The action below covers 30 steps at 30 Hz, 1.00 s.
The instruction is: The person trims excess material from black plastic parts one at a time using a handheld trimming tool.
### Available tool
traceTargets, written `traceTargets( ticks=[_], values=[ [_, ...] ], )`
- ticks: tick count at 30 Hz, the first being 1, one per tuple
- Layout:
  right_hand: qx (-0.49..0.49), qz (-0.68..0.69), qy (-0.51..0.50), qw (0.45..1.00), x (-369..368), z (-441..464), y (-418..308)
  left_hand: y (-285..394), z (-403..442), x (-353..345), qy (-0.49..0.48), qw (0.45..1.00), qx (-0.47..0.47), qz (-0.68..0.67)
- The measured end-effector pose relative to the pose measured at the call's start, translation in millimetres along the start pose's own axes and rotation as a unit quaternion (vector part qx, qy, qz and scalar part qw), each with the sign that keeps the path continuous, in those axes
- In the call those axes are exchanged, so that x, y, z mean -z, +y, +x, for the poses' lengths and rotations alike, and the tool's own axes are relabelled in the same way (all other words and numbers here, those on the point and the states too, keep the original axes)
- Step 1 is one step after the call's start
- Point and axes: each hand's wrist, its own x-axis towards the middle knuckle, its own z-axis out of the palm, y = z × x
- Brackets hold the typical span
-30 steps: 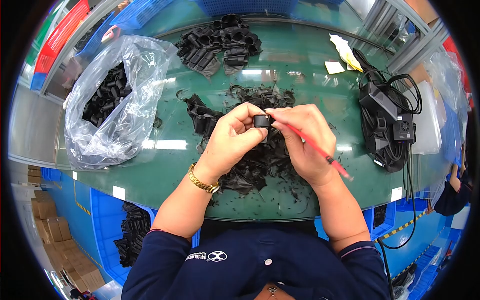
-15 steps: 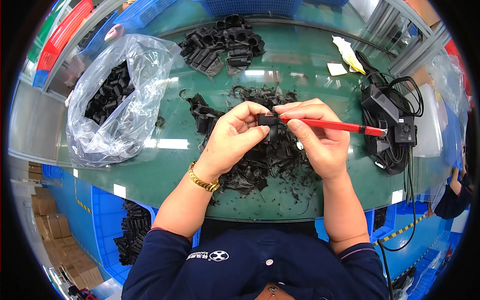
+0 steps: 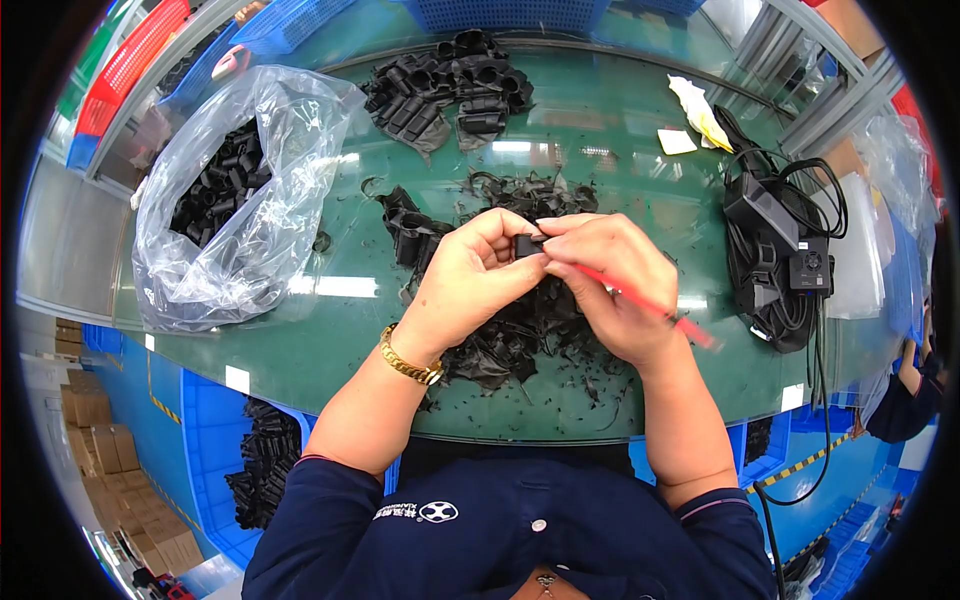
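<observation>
My left hand (image 3: 475,277) pinches a small black rubber part (image 3: 524,245) between thumb and fingers. Wrapped round a red pen-like tool (image 3: 625,287), my right hand (image 3: 618,278) holds its front end against the part; the tool's tip is hidden by the fingers, and its rear end is blurred. Black trimmings (image 3: 495,355) lie on the green table (image 3: 350,350) under and around both hands. Left of them is a black moulded piece (image 3: 410,230) with tube shapes.
A clear plastic bag (image 3: 235,290) of black parts lies at the left. Moulded black sheets (image 3: 445,85) are at the back. Black devices with cables (image 3: 770,235) stand at the right, near a yellow-white cloth (image 3: 697,108). Another person's arm (image 3: 908,370) shows far right.
The red tool swung to nearly level, then its rear end tilted back down toward me. My right hand turned with it. My left hand kept its pinch, and the black part shifted slightly.
</observation>
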Motion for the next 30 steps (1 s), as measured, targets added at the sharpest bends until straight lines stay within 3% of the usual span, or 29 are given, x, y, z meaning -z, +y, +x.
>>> traceTargets(
  ticks=[6,9,12,16,20,24,30],
  values=[
    [0.044,-0.076,0.008,0.996,-6.9,-12.4,9.9,1.1,1.0,-4.6,0.024,0.998,0.046,-0.027],
    [-0.024,-0.096,0.07,0.993,3.9,-2.3,6.5,4.2,-2.8,-5.6,0.002,0.999,0.036,0.014],
    [-0.156,0.037,0.121,0.98,11.5,-5.6,10.0,0.4,0.2,-6.2,-0.009,0.999,-0.035,-0.02],
    [-0.247,0.157,0.183,0.939,14.6,-4.3,5.5,7.2,2.6,-4.1,0.005,0.999,-0.022,-0.049],
    [-0.258,0.195,0.133,0.937,15.0,-1.8,0.2,4.4,2.2,-2.2,0.01,0.999,-0.008,-0.03],
    [-0.204,0.275,0.06,0.938,10.9,-2.9,-1.2,4.3,0.7,-4.8,0.02,0.999,-0.028,0.01],
    [-0.215,0.224,0.041,0.95,6.4,-3.6,-2.6,0.4,1.1,-3.2,0.014,0.999,-0.038,0.006]
  ],
)
